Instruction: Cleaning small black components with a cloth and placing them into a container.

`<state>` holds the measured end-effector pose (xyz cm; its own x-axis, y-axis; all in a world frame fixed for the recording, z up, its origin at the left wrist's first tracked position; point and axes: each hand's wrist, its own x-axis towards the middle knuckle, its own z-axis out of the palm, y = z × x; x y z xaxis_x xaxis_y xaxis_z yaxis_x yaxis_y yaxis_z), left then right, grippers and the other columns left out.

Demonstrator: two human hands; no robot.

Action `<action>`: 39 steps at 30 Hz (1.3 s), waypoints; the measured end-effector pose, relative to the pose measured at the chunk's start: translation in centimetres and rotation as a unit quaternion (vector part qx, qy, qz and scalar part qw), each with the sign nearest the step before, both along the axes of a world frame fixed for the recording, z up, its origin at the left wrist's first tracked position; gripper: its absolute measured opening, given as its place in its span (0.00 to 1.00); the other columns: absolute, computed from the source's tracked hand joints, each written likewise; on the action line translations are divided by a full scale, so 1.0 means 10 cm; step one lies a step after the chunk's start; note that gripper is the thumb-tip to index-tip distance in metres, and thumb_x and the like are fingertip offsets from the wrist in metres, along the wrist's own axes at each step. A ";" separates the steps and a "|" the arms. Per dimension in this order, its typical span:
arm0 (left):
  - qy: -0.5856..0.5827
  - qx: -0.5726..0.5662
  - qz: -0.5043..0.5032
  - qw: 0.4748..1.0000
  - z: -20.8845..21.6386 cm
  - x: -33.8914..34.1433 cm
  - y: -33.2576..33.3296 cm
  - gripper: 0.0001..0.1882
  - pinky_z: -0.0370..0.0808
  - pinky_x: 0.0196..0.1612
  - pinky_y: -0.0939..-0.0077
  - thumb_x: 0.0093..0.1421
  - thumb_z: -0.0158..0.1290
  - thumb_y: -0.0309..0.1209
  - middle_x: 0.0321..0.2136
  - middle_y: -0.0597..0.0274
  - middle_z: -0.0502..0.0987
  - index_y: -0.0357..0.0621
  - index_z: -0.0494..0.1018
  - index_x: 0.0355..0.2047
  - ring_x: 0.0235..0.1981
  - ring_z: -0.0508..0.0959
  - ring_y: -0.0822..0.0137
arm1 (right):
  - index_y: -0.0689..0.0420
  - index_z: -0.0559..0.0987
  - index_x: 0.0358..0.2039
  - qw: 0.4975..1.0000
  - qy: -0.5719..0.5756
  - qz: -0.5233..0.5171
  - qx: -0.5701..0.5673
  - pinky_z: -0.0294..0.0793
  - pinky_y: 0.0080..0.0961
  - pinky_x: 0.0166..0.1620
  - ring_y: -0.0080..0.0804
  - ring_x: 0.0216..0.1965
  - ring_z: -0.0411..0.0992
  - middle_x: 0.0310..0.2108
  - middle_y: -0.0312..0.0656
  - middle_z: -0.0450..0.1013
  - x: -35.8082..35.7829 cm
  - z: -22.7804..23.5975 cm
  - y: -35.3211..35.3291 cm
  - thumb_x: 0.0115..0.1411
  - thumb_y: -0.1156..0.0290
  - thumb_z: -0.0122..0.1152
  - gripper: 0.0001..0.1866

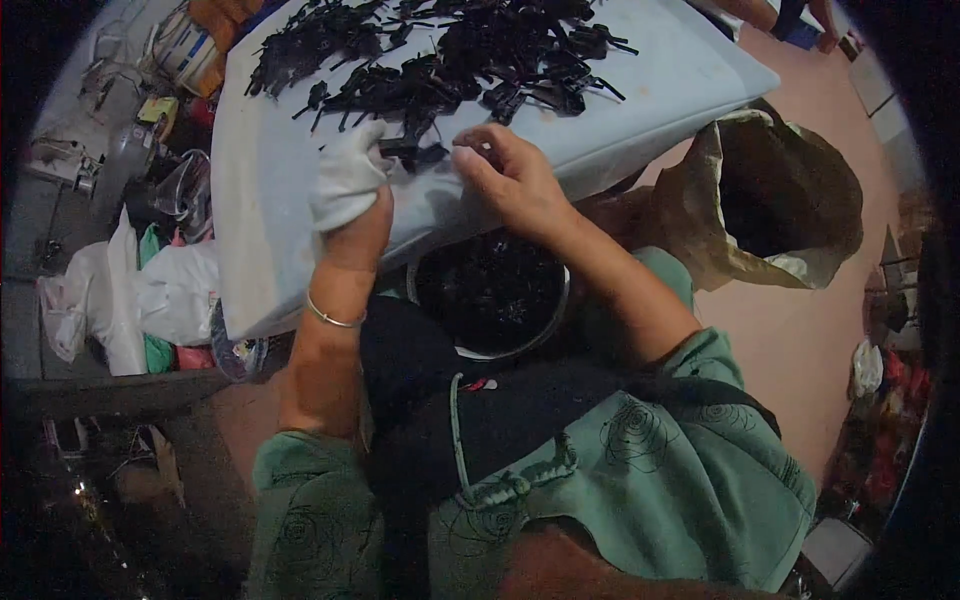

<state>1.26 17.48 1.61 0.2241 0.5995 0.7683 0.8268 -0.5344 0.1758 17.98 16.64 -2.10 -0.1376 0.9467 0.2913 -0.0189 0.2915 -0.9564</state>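
Small black plastic part (418, 152), pinched btwn gloved left hand (347, 180) & bare right hand (510, 180).

Green rose-patterned top with short sleeves, black apron — white glove on left hand (347, 180), thin bangle (332, 318)

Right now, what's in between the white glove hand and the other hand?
In the head view, a few small black plastic pieces lie on the white board between the gloved left hand and the bare right hand; both hands' fingers reach them.
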 end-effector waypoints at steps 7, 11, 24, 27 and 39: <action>-0.056 -0.025 -0.087 0.994 -0.10 0.13 -0.28 0.09 0.68 0.38 0.68 0.54 0.43 0.25 0.31 0.50 0.71 0.37 0.69 0.35 0.35 0.71 0.55 | 0.61 0.70 0.37 0.998 0.016 0.047 -0.039 0.65 0.19 0.36 0.18 0.32 0.64 0.29 0.35 0.69 -0.18 -0.01 0.05 0.56 0.66 0.52 0.13; -0.141 -0.034 -0.117 0.983 -0.10 0.12 -0.42 0.10 0.69 0.37 0.71 0.57 0.42 0.28 0.32 0.54 0.72 0.38 0.68 0.37 0.34 0.72 0.61 | 0.62 0.71 0.35 0.999 -0.008 0.024 0.026 0.65 0.18 0.35 0.18 0.31 0.64 0.28 0.34 0.69 -0.14 0.02 0.00 0.55 0.68 0.52 0.11; -0.570 -0.597 -0.366 0.429 0.08 -0.08 -0.57 0.11 0.73 0.31 0.77 0.56 0.45 0.24 0.29 0.62 0.73 0.38 0.66 0.41 0.28 0.74 0.69 | 0.61 0.71 0.34 0.954 -0.047 0.126 0.267 0.69 0.29 0.33 0.38 0.30 0.71 0.29 0.47 0.71 0.10 0.25 -0.17 0.52 0.71 0.54 0.10; -0.465 -0.401 -0.164 0.772 -0.07 0.14 -0.56 0.10 0.71 0.29 0.80 0.55 0.46 0.23 0.28 0.65 0.71 0.40 0.66 0.40 0.26 0.71 0.73 | 0.62 0.71 0.30 0.961 -0.142 0.169 0.168 0.66 0.19 0.26 0.25 0.22 0.67 0.22 0.42 0.69 0.20 0.44 -0.36 0.51 0.73 0.56 0.07; -0.400 -0.442 -0.132 0.792 0.11 0.27 -0.72 0.10 0.68 0.26 0.84 0.54 0.46 0.22 0.26 0.66 0.70 0.38 0.65 0.38 0.25 0.69 0.78 | 0.61 0.68 0.22 0.982 -0.091 0.157 0.045 0.61 0.17 0.25 0.13 0.22 0.57 0.17 0.29 0.61 0.08 0.15 -0.23 0.59 0.62 0.46 0.16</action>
<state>3.93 10.26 2.75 0.0840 0.9959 0.0334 0.1416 -0.0451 0.9889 18.81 14.33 -0.57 -0.4756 0.8209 0.3162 0.0476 0.3829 -0.9226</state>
